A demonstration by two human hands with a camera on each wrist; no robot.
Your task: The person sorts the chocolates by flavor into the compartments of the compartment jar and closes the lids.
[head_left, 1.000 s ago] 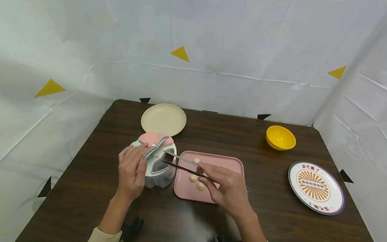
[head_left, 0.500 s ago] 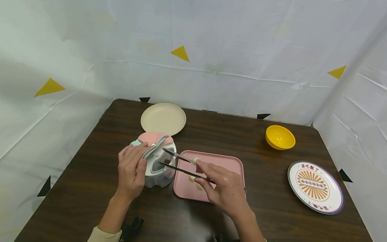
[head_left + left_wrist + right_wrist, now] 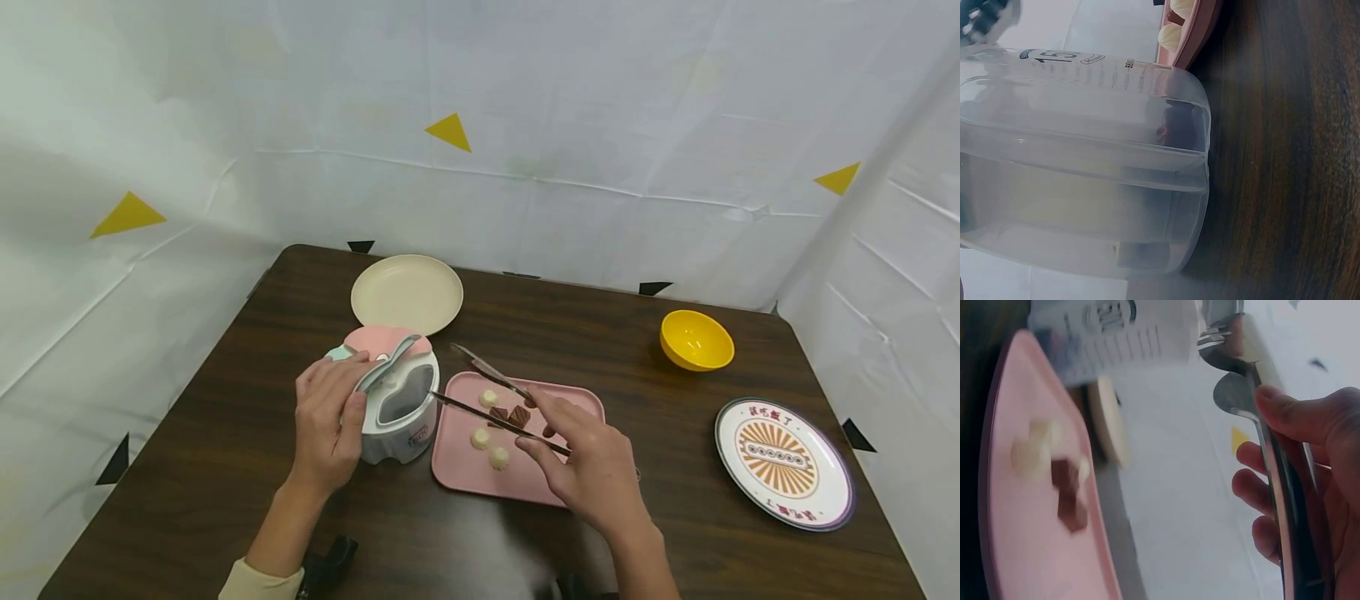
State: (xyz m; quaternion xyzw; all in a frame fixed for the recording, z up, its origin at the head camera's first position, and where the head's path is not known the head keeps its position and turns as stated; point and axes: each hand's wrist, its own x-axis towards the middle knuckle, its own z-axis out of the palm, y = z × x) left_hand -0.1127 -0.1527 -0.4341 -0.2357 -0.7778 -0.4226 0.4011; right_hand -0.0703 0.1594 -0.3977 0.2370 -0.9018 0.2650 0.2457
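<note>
My left hand grips the raised grey flap of a round, translucent storage box with a white top. Beside the flap, one compartment lies uncovered. Through the box wall a dark brown piece shows at the bottom in the left wrist view. My right hand holds metal tongs, their arms spread and nothing between the tips. The tongs hover over a pink tray bearing two brown chocolate-like squares and several cream-white round pieces. One tong end is spoon-shaped, the other fork-like.
A beige plate stands behind the box. Farther right are a yellow bowl and a white patterned plate near the table's right edge. White sheeting hangs around the back and sides of the dark wooden table.
The tongs spread and released a brown square at the uncovered compartment, then moved right with my right hand, back over the tray. My left hand has kept the flap raised.
</note>
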